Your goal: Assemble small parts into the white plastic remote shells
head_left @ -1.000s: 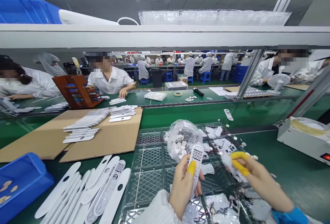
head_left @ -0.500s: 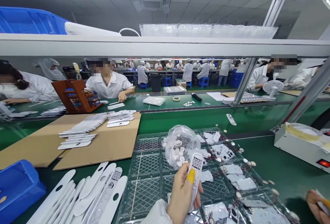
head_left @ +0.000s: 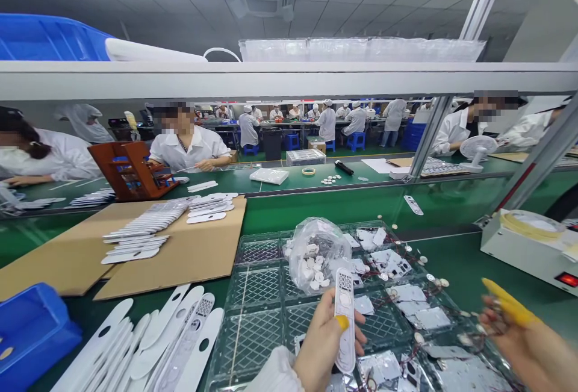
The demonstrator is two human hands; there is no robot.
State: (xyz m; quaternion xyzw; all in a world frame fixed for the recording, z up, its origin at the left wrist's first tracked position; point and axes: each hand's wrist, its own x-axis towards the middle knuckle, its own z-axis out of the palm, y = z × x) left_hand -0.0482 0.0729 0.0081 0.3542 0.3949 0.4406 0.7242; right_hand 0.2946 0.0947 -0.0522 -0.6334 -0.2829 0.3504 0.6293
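My left hand is closed around a long white plastic housing with a keypad grid at its top, the yellow-capped thumb pressing on its face. It hovers over the clear compartment tray. My right hand, with yellow finger cots, comes in from the lower right, blurred; its fingers are pinched on something small I cannot make out. A clear bag of small white round parts rests on the tray just beyond the housing. Small circuit boards with wires lie in the tray's right compartments.
White housings lie fanned at the lower left beside a blue bin. Cardboard carries more white strips. A white machine stands at the right. People in white coats work across the green conveyor.
My right hand left the tray to the lower right, then came back into view, raised. My left hand tilted the housing more upright and its thumb slid lower on it.
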